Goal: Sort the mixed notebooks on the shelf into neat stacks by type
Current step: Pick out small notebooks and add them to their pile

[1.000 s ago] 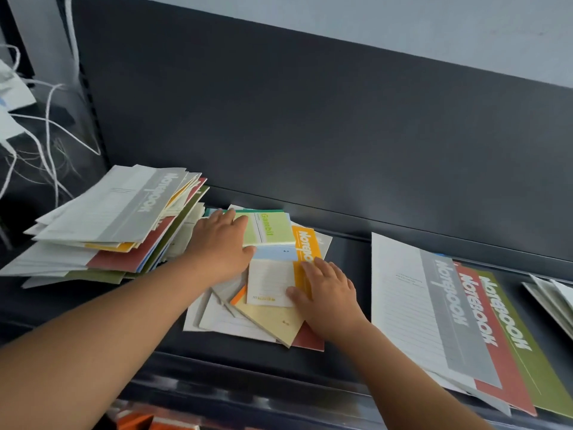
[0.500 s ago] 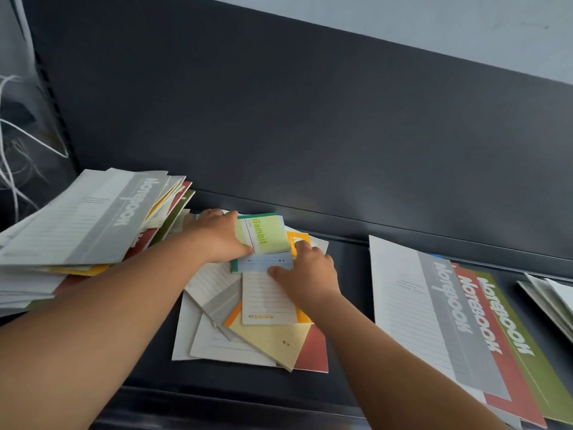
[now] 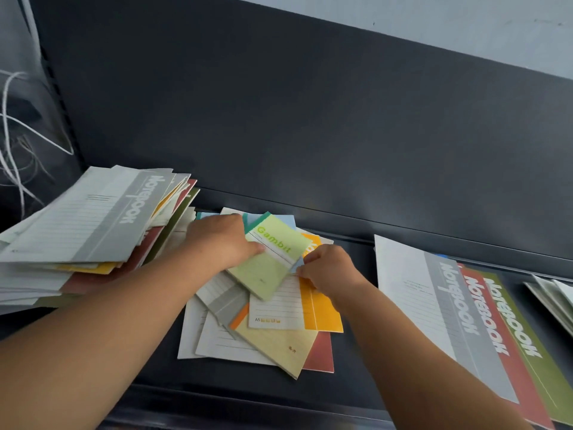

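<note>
A loose pile of small notebooks [image 3: 279, 342] lies in the middle of the dark shelf [image 3: 353, 377]. On top, a light green "Gambit" notebook [image 3: 269, 262] is tilted and lifted at its left side. My left hand [image 3: 223, 240] grips its left edge, thumb on the cover. My right hand [image 3: 331, 271] pinches the top edge of an orange and white A5 notebook [image 3: 297, 308] just under it. A beige notebook [image 3: 279, 349] and a red one [image 3: 321, 352] stick out below.
A tall, messy stack of large grey "Notebook" books [image 3: 86, 221] fills the left of the shelf. On the right lie grey, red and green large notebooks [image 3: 459, 321], fanned out. More pale books [image 3: 555, 296] sit at the far right. White cords [image 3: 18, 150] hang at left.
My left hand has lifted and turned the green Gambit notebook over the pile. My right hand has shifted right, onto the orange notebook's top edge.
</note>
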The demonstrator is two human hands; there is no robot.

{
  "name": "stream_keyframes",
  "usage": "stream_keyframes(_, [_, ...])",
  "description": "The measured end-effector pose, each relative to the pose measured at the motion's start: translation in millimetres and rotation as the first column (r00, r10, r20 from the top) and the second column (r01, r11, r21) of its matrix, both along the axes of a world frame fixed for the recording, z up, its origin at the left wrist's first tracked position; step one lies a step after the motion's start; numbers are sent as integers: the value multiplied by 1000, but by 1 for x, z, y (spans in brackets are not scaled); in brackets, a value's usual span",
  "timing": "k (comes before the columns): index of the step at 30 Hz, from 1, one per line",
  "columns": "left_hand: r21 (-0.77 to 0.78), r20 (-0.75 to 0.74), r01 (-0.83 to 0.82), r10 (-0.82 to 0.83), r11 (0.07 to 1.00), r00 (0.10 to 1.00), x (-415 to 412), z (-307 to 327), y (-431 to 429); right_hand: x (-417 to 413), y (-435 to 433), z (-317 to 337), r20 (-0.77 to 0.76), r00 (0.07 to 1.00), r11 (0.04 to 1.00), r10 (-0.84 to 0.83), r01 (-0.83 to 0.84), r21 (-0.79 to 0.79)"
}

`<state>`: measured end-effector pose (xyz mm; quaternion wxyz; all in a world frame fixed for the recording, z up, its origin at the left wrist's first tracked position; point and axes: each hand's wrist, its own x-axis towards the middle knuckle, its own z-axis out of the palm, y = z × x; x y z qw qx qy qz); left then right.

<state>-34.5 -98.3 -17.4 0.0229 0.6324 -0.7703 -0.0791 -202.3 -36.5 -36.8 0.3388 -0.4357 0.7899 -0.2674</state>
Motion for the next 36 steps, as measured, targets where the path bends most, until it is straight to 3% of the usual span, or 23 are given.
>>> stream_keyframes(4, [188,-205,58,-19,980,979,-2,-9,27,-20,23,-2,32,998,995,-49,52,-83])
stream_keyframes(9, [104,-110,-27,38,994,993,-1,-20,48,-12,41,-16,5,999,999,-39,39,-29])
stream_keyframes(13, [194,-249,-61,109,979,962,-10,-26,56,-3,47,-19,123,992,997,-35,43,-62])
stream_keyframes(16, [301,-527,-104,256,948,810,-13,-26,57,-5,49,-17,262,961,986,-89,121,-112])
stream_keyframes(18, [427,-688,-148,427,892,586,-11,-25,55,-7,50,-16,308,945,980,-108,153,-127])
stream_keyframes(20, [553,-722,-118,545,825,427,-9,-24,54,-7,53,-17,316,944,978,-100,151,-141])
stream_keyframes(23, [611,-709,-62,581,789,400,-10,-22,54,-5,56,-18,330,941,977,-78,138,-162])
stream_keyframes(28, [541,-771,-5,498,841,396,-18,-19,63,-11,58,-12,315,947,957,-64,148,-249])
stream_keyframes(33, [538,-825,11,523,843,212,-26,-9,65,-16,59,-4,421,906,942,-43,177,-284])
stream_keyframes(36, [522,-844,27,511,853,164,-32,0,68,-22,60,0,481,875,931,-43,210,-299])
